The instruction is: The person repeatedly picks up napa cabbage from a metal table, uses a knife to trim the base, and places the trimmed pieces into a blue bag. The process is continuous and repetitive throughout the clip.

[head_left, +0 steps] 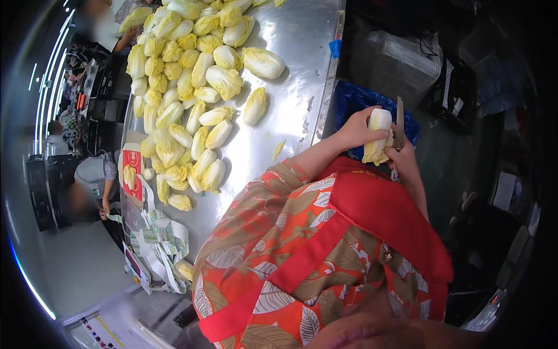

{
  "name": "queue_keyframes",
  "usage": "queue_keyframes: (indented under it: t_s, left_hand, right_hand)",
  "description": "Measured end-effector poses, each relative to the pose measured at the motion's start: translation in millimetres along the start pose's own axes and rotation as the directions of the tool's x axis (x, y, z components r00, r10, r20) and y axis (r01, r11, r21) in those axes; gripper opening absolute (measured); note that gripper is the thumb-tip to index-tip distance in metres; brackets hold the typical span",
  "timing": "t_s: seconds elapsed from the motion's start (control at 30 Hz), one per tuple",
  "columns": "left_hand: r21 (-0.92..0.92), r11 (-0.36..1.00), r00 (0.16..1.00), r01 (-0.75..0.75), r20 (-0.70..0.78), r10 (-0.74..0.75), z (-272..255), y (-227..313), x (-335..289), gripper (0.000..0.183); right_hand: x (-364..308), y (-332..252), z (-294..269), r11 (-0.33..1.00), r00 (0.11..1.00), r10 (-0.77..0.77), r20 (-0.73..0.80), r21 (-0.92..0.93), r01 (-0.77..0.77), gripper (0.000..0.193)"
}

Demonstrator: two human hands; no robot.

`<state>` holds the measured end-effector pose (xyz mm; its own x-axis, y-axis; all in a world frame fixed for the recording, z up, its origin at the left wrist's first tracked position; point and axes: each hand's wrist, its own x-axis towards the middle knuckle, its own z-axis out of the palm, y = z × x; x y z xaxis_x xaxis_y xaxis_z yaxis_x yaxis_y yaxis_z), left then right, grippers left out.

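Note:
In my left hand is a small napa cabbage, its white base end up and its yellow leaf tips down. The fingers are wrapped round its side. My right hand grips the handle of a knife, whose blade points up close beside the cabbage. Whether the blade touches the cabbage, I cannot tell. Both hands are beyond the edge of a metal table, near a blue plastic bag. A large heap of napa cabbages covers the table's far left part, with a few lying apart from it.
Green and white paper strips lie at the table's near left corner, beside a red and white box. Crates and a clear plastic-wrapped box stand at the right. Other people work beyond the table, one in a grey top.

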<state>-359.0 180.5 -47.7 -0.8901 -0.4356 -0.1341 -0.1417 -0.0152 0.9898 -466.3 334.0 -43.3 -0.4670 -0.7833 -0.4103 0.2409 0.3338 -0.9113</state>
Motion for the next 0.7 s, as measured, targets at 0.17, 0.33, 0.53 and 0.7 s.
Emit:
queue_keyframes:
  t_s: [0.17, 0.33, 0.53, 0.7]
  left_hand:
    - [-0.122, 0.991, 0.993, 0.046, 0.115, -0.032, -25.0, -15.6, 2.7, 0.071]
    - [-0.498, 0.815, 0.931, 0.298, 0.342, -0.132, -46.6, 7.5, -7.3, 0.067]
    - [-0.532, 0.754, 0.862, 0.384, 0.5, -0.086, -28.2, 0.0, -12.3, 0.069]
    - [-0.723, 0.585, 0.921, 0.368, 0.371, -0.12, -17.7, -5.5, -3.9, 0.056]
  right_hand:
    - [11.9, 9.8, 11.3, 0.834, 0.899, -0.418, -0.128, -0.446, 0.324, 0.051]
    - [19.0, -2.4, -10.9, 0.816, 0.96, -0.215, -0.181, -0.574, 0.075, 0.042]
    - [32.2, 25.4, -25.2, 0.751, 0.942, -0.24, -0.234, -0.66, 0.028, 0.037]
    - [28.6, 36.1, -24.5, 0.881, 0.888, -0.362, -0.283, -0.415, 0.227, 0.044]
